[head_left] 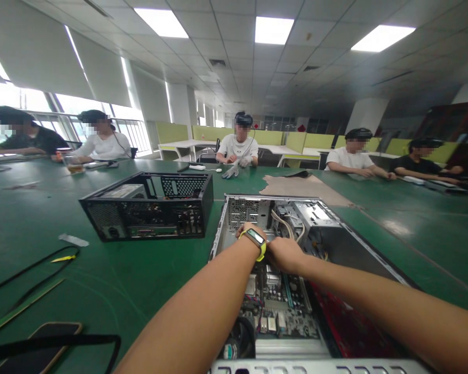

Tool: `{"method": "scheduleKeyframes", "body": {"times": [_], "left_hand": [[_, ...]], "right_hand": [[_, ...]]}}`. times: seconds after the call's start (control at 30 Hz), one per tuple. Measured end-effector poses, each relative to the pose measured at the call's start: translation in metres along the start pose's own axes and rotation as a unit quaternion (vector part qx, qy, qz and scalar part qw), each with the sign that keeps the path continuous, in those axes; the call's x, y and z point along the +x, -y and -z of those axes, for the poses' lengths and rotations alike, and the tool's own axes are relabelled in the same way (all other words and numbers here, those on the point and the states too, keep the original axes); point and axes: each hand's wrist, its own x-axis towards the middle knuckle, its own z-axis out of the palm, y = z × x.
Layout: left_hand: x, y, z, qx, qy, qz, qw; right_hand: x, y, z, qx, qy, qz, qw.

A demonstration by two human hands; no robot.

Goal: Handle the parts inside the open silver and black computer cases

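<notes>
Grey sheet metal frames the open computer case [335, 234] lying on the green table [140, 275], and both hands are deep inside it above the motherboard [276, 306]: the left hand [246, 231], with a yellow-strapped watch [256, 240] on its wrist, is mostly hidden, so I cannot tell its grip, while the right hand [284, 253] is curled shut near the beige cables [286, 224]. With both wrists crowded together, a tug could strain a connector, or a knuckle could scrape the case's sharp edge or knock a board component.

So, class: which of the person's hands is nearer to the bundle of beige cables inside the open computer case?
The right hand. It lies just below the beige cables, almost touching them. The left hand, past the wristband, sits further left by the perforated wall of the computer case.
</notes>
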Motion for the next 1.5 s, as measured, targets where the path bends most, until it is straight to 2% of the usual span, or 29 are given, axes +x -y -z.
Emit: {"method": "scheduleKeyframes", "body": {"times": [0.23,0.4,0.63,1.0,1.5], "left_hand": [[0.002,-0.003,-0.003,-0.019,0.007,0.042,0.999],[0.007,-0.002,-0.008,-0.037,0.005,0.044,0.998],[0.01,-0.004,-0.007,-0.037,0.035,0.069,0.996],[0.011,-0.007,-0.007,-0.009,0.061,0.067,0.996],[0.012,-0.009,-0.015,-0.02,0.041,0.082,0.996]], "right_hand": [[0.0,0.0,0.001,0.005,0.002,0.002,1.0],[0.001,0.0,0.001,0.006,0.007,-0.001,1.0],[0.0,0.002,0.002,0.01,0.006,0.001,1.0],[0.0,0.002,0.002,0.009,0.018,-0.003,1.0],[0.001,0.001,-0.003,-0.004,0.029,0.005,1.0]]}}
